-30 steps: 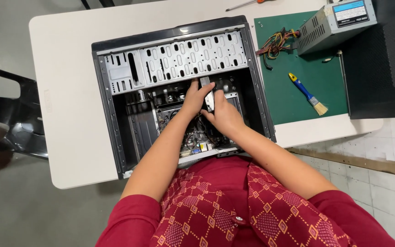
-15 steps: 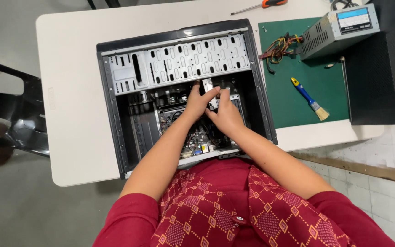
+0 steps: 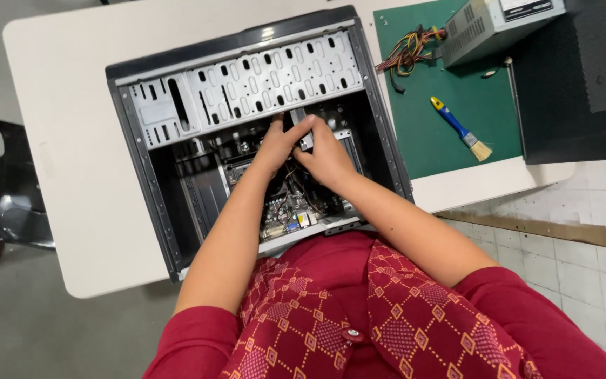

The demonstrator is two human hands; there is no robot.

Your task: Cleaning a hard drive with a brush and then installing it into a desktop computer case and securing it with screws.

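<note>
Landmark: an open black metal computer case [image 3: 170, 231] lay flat on a white desk [image 3: 71, 154], its inside facing up.
Left hand [image 3: 275, 144]: it was inside the case, just below the perforated grey metal drive cage [image 3: 247, 88], with the fingers closed on a small grey metal part [image 3: 301, 126].
Right hand [image 3: 327, 156]: it was beside the left hand and touching it, with the fingers curled narrow on the same grey part.
Grey part: it stood near the upper middle of the case, at the lower edge of the drive cage; its kind I could not tell.
Circuit board [image 3: 292, 210]: green, with small connectors, in the case below both hands.
Right of the case: a green cutting mat [image 3: 457, 140] on the desk carried a blue and yellow handled brush [image 3: 461, 130] and a grey power supply box [image 3: 492, 24] with coloured wires [image 3: 408, 56].
</note>
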